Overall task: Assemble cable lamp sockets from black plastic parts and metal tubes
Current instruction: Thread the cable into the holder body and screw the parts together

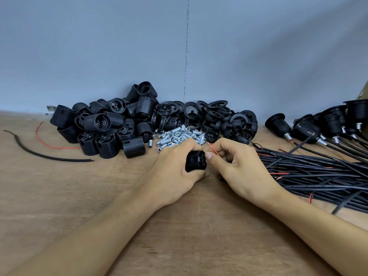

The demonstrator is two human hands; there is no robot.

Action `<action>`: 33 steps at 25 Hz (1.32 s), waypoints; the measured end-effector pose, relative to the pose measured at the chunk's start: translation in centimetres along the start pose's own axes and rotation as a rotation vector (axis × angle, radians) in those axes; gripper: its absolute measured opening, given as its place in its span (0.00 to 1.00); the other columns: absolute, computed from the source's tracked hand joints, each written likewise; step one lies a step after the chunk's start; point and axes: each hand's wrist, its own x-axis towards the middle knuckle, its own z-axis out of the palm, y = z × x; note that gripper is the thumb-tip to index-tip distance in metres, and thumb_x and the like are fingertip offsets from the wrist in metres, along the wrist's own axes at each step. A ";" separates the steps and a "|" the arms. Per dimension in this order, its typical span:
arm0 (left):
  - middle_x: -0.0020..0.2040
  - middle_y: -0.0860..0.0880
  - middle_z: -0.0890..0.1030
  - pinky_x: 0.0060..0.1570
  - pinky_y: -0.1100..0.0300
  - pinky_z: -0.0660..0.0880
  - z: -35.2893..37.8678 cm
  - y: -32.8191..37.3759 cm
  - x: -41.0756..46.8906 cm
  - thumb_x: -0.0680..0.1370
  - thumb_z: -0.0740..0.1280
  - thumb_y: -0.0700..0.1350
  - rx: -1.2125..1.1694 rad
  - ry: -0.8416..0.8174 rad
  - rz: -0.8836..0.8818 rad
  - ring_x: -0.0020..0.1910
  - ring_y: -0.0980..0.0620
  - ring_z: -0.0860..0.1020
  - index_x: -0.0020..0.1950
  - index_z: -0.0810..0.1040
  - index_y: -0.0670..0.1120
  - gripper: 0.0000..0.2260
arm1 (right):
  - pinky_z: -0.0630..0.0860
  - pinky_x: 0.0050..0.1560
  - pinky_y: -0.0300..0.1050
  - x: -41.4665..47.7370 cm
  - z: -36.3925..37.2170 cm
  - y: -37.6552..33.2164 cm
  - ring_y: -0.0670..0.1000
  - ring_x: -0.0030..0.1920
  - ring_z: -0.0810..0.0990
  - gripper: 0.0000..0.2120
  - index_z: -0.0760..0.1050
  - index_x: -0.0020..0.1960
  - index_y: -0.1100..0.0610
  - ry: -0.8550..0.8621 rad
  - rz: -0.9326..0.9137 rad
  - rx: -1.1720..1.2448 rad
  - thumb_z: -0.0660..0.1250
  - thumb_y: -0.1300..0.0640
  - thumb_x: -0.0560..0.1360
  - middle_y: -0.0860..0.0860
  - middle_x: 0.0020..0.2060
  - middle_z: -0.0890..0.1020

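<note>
Gripping black socket body [196,161], left hand [175,170] fingers curled round it; right hand [237,166] fingers pinching red wire [213,149].

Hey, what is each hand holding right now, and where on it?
The left hand grips a black socket body around its side. The right hand pinches a red wire a little below its free end.
</note>
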 end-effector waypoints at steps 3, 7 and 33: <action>0.41 0.62 0.80 0.41 0.73 0.68 0.1 0.1 0.0 0.69 0.78 0.55 0.017 0.008 0.012 0.45 0.64 0.77 0.50 0.75 0.60 0.15 | 0.68 0.34 0.40 0.0 0.0 0.0 0.44 0.31 0.71 0.06 0.78 0.41 0.55 -0.005 0.013 -0.006 0.68 0.59 0.78 0.47 0.30 0.75; 0.41 0.62 0.80 0.41 0.75 0.67 0.2 0.3 -0.1 0.69 0.78 0.55 0.044 0.010 0.023 0.44 0.65 0.77 0.49 0.72 0.62 0.16 | 0.66 0.34 0.36 -0.1 0.0 0.0 0.43 0.30 0.70 0.08 0.78 0.41 0.53 -0.009 0.024 0.001 0.68 0.59 0.78 0.44 0.29 0.74; 0.56 0.58 0.83 0.62 0.58 0.73 -0.9 1.0 0.1 0.74 0.71 0.49 -0.338 0.009 -0.108 0.59 0.60 0.78 0.59 0.73 0.53 0.15 | 0.75 0.53 0.44 0.8 -1.8 -0.1 0.50 0.49 0.82 0.05 0.82 0.51 0.53 -0.162 0.031 0.532 0.69 0.54 0.79 0.54 0.46 0.85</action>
